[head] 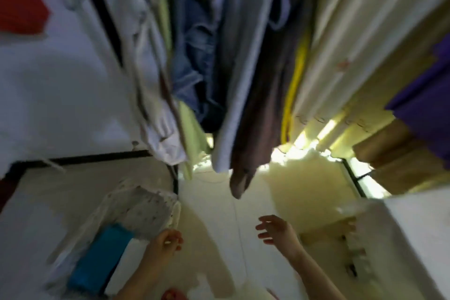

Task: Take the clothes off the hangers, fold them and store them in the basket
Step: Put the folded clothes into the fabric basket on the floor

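Your right grip (275, 231) is released, your left grip (168, 242) curled, contents unclear; tugging the packed clothes (243, 68) above them could drag neighbours down.

Pale tiled floor (211, 226) — sunlit cream curtains (365, 31)

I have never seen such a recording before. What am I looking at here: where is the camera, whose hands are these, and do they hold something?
There is no machine here: a person works with bare hands. The single picture comes from a wide-angle camera worn on the person's head, and it is blurred. Clothes hang above, among them a denim garment and a brown garment. At the lower left stands the basket, with a folded teal piece inside. The right hand is spread open and holds nothing. The left hand has curled fingers; the blur hides whether it holds anything.
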A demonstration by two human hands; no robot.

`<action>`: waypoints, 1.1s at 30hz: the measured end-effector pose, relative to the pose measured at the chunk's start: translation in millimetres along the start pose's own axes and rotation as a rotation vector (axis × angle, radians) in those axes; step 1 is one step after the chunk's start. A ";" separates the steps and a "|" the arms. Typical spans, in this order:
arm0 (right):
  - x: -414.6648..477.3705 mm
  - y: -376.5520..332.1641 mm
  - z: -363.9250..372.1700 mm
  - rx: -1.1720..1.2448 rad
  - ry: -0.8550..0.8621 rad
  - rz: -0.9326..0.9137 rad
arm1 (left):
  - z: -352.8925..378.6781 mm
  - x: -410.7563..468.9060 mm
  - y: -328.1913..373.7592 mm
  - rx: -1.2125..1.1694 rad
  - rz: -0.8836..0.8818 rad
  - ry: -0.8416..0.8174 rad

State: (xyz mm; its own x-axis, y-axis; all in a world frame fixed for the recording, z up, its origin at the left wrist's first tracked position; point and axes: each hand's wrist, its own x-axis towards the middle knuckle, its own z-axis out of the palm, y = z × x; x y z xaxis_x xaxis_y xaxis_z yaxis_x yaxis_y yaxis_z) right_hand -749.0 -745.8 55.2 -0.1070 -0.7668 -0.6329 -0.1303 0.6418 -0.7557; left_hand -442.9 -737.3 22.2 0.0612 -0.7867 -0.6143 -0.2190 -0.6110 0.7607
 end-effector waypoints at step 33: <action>-149.5 192.7 -510.4 0.790 1.096 0.232 | 713.2 4.1 221.6 0.671 0.255 -0.941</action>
State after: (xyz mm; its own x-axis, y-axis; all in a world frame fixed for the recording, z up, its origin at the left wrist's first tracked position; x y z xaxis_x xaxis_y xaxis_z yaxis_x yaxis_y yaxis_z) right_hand -1261.2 -508.3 90.3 -0.8147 -0.0138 -0.5797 0.5494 0.3011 -0.7794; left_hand -1185.7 -813.2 38.8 -0.7379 -0.3337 -0.5867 -0.6056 -0.0565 0.7938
